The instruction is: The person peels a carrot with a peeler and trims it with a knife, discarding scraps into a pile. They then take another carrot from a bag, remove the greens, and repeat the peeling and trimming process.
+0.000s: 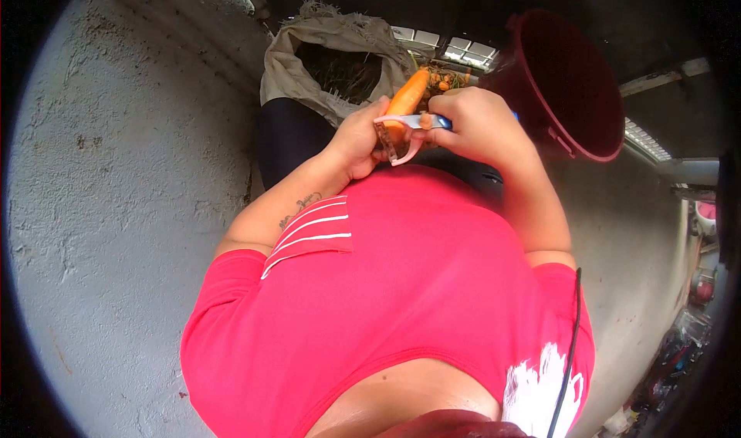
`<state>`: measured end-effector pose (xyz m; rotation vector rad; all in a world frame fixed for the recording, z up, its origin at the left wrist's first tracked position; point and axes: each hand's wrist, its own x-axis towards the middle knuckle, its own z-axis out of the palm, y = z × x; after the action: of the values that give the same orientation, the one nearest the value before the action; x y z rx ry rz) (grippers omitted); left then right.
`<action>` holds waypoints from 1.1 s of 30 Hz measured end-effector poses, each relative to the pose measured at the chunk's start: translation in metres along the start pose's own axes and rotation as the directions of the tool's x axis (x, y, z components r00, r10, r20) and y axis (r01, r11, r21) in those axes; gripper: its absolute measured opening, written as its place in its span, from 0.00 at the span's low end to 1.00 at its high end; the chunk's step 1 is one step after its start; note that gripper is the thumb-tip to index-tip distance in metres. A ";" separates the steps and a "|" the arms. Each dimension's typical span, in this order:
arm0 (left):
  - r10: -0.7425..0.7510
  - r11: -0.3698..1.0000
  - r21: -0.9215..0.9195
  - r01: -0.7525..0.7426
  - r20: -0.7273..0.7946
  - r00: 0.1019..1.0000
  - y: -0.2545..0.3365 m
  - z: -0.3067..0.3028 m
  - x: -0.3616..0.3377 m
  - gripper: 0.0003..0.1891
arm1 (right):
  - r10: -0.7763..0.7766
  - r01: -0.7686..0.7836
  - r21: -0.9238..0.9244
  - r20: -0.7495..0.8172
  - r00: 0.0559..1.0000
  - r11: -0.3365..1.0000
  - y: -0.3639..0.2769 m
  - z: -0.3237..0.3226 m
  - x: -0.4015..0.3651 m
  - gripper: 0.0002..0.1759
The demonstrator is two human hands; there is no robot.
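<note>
A peeled-looking orange carrot (409, 97) slants upward in front of my torso, with my left hand (359, 141) closed around its lower part. My right hand (480, 123) grips the blue handle of a peeler (417, 120), and the fingers are wrapped round it. The peeler's head lies across the lower carrot, and its blade side is by my left fingers. A pale strip of peel (407, 154) hangs beneath the peeler. The carrot's lower end is hidden by my left hand and the peeler.
Beyond my hands stands an open woven sack (282, 64) with dark greenery inside. Several small orange pieces or carrots (448, 78) lie behind the carrot. A large maroon bucket (532, 91) tilts at the right. A rough grey wall (131, 183) runs along the left.
</note>
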<state>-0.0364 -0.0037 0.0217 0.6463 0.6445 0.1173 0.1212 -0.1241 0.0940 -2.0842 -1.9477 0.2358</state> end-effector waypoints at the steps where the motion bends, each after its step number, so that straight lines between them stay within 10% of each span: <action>1: -0.016 1.000 -0.021 0.015 -0.022 1.000 0.002 0.006 -0.005 0.23 | -0.016 0.016 -0.002 -0.002 1.000 1.000 0.000 0.004 0.000 0.19; 10: -0.123 0.988 -0.066 0.141 0.221 0.968 0.006 -0.018 -0.014 0.25 | -0.009 0.011 0.080 -0.035 0.999 0.997 0.044 -0.012 0.009 0.17; 20: -0.059 0.998 -0.011 0.065 0.302 0.952 0.023 -0.029 -0.012 0.27 | 0.392 -0.391 0.018 -0.083 0.916 0.920 0.117 -0.013 0.002 0.22; 33: -0.035 0.999 -0.015 0.037 0.102 0.994 0.000 -0.013 0.004 0.23 | -0.045 0.045 -0.018 0.043 0.998 0.999 0.002 -0.002 0.008 0.18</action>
<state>-0.0408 0.0042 0.0117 0.6199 0.5563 0.0561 0.1246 -0.1163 0.0956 -2.0608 -2.0266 0.2548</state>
